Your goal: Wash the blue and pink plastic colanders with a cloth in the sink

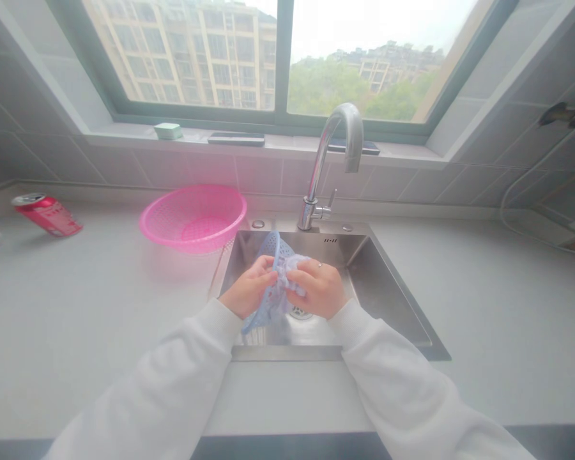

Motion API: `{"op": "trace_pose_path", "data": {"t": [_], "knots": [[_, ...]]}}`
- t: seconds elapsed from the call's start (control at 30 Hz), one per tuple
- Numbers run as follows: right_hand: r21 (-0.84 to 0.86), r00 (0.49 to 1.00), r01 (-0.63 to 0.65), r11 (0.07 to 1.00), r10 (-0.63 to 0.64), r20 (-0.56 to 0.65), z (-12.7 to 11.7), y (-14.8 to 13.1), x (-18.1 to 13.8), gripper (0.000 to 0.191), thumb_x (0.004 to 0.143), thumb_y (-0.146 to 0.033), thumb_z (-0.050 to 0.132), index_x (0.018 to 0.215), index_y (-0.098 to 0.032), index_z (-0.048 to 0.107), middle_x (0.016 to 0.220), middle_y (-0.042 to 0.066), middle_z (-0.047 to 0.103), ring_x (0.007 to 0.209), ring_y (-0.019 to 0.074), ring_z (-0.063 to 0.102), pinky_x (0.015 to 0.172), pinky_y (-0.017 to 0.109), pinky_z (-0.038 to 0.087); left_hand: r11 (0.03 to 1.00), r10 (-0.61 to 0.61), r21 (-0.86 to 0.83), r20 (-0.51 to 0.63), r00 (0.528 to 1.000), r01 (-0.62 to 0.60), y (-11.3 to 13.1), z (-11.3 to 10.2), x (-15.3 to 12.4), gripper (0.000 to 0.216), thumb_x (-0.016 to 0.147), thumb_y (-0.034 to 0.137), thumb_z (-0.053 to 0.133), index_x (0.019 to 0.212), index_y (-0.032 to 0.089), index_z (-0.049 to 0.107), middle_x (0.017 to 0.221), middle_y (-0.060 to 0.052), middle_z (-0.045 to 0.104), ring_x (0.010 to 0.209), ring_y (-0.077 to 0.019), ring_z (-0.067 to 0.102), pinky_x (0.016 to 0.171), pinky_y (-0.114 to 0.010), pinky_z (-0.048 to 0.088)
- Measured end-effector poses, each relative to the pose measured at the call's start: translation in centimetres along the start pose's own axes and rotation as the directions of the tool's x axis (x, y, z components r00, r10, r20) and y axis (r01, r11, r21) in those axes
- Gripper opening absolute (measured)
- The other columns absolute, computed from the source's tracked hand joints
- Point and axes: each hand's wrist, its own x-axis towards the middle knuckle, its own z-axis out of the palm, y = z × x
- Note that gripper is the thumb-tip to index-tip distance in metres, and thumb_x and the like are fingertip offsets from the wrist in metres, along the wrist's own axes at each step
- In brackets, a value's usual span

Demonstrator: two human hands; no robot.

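Observation:
Over the steel sink (pixel 388 294) I hold a pale blue perforated basket (pixel 271 250) on its edge. My left hand (pixel 247 292) is closed on its rim from the left. My right hand (pixel 319 289), with a ring on one finger, is closed on a crumpled light cloth (pixel 290 267) pressed against the inside of the basket. Both white sleeves reach in from the bottom of the view. The lower part of the basket hangs down between my wrists. The drain (pixel 301 312) shows just below my right hand.
A chrome tap (pixel 333 153) arches over the sink's back edge. A pink basket (pixel 194 217) sits on the white counter (pixel 76 306) left of the sink. A red can (pixel 45 214) lies on its side far left. The window sill (pixel 412 153) holds a green block (pixel 167 131) and two dark flat items.

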Motion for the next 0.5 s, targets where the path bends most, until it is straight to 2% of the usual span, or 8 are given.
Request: {"op": "trace_pose_path", "data": {"t": [0.07, 0.17, 0.27, 0.33, 0.4, 0.47, 0.5], "knots": [[-0.004, 1.000, 0.003, 1.000, -0.003, 0.017, 0.1, -0.2, 0.0, 0.018, 0.092, -0.040, 0.060, 0.090, -0.025, 0.070, 0.082, 0.003, 0.069, 0.071, 0.0155, 0.062, 0.062, 0.028, 0.039, 1.000, -0.010, -0.004, 0.011, 1.000, 0.010, -0.1, 0.0, 0.1, 0.046, 0.079, 0.033, 0.082, 0.117, 0.020, 0.061, 0.094, -0.004, 0.073, 0.074, -0.0168, 0.071, 0.069, -0.030, 0.055], [0.003, 0.998, -0.017, 1.000, 0.017, 0.064, 0.2, -0.2, 0.0, 0.017, 0.092, -0.039, 0.060, 0.092, -0.026, 0.071, 0.082, 0.003, 0.069, 0.071, 0.0157, 0.061, 0.063, 0.028, 0.039, 0.999, -0.004, -0.034, 0.098, 0.995, 0.007, 0.0, 0.1, 0.2, 0.058, 0.080, 0.023, 0.080, 0.134, 0.025, 0.059, 0.113, -0.007, 0.073, 0.093, -0.0217, 0.073, 0.082, -0.034, 0.056], [0.011, 0.978, -0.180, 0.984, 0.178, 0.105, 0.2, 0.4, -0.1, 0.014, 0.089, -0.036, 0.063, 0.094, -0.026, 0.071, 0.087, 0.003, 0.071, 0.076, 0.0168, 0.064, 0.066, 0.027, 0.042, 0.999, -0.018, -0.026, 0.161, 0.987, 0.023, 0.3, 0.0, 0.1, 0.062, 0.078, 0.017, 0.079, 0.137, 0.026, 0.062, 0.114, -0.008, 0.074, 0.093, -0.0210, 0.073, 0.084, -0.034, 0.055], [0.012, 0.926, -0.361, 0.932, 0.357, 0.120, 0.0, 1.1, -0.3, 0.013, 0.088, -0.033, 0.063, 0.096, -0.026, 0.070, 0.090, 0.003, 0.071, 0.080, 0.0175, 0.066, 0.068, 0.027, 0.044, 0.998, -0.057, 0.001, 0.191, 0.980, 0.058, 0.4, 0.0, 0.0, 0.063, 0.076, 0.015, 0.080, 0.136, 0.026, 0.063, 0.110, -0.008, 0.075, 0.089, -0.0210, 0.073, 0.080, -0.034, 0.055], [0.005, 0.853, -0.514, 0.858, 0.510, 0.113, -0.2, 1.8, -0.3, 0.013, 0.089, -0.032, 0.063, 0.097, -0.026, 0.070, 0.092, 0.003, 0.071, 0.083, 0.0185, 0.067, 0.070, 0.028, 0.045, 0.996, -0.084, 0.017, 0.209, 0.974, 0.082, 0.3, 0.0, -0.2, 0.064, 0.075, 0.014, 0.081, 0.136, 0.026, 0.064, 0.111, -0.009, 0.076, 0.092, -0.0231, 0.073, 0.080, -0.035, 0.055], [0.008, 0.813, -0.577, 0.816, 0.574, 0.091, -0.4, 2.2, -0.4, 0.012, 0.089, -0.032, 0.062, 0.094, -0.025, 0.070, 0.090, 0.003, 0.071, 0.083, 0.0191, 0.068, 0.071, 0.028, 0.046, 0.996, -0.087, 0.019, 0.223, 0.971, 0.085, 0.2, 0.2, -0.3, 0.067, 0.074, 0.013, 0.081, 0.137, 0.027, 0.064, 0.117, -0.011, 0.075, 0.099, -0.0254, 0.072, 0.084, -0.037, 0.055], [0.022, 0.820, -0.569, 0.822, 0.565, 0.086, -0.5, 2.1, -0.3, 0.012, 0.089, -0.032, 0.061, 0.093, -0.024, 0.070, 0.088, 0.003, 0.070, 0.082, 0.0189, 0.067, 0.071, 0.028, 0.046, 0.996, -0.086, 0.021, 0.231, 0.969, 0.084, 0.1, 0.2, -0.3, 0.067, 0.075, 0.014, 0.081, 0.138, 0.027, 0.063, 0.119, -0.011, 0.074, 0.100, -0.0253, 0.072, 0.084, -0.037, 0.055]]}}
